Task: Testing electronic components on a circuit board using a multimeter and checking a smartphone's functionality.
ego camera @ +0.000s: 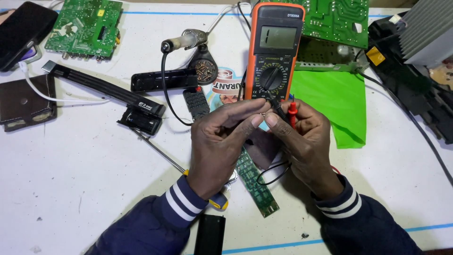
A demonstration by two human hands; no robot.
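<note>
My left hand [222,141] and my right hand [304,141] meet at the fingertips above the white table [71,179], in front of an orange multimeter [273,52]. The right hand holds a black and a red probe [291,111] whose tips point toward the fingertips. The left hand pinches something very small against the probe tips; what it is cannot be made out. Under the hands lies a narrow green circuit strip [255,182]. A screwdriver with a yellow and blue handle [218,202] lies beneath my left wrist.
A green circuit board [87,28] sits at the back left, another [335,19] at the back right beside a black chassis with a grey heat sink [427,28]. A green plastic sheet [339,101], soldering iron [186,40], black remote [196,104], black bars and a phone [21,28] surround the hands.
</note>
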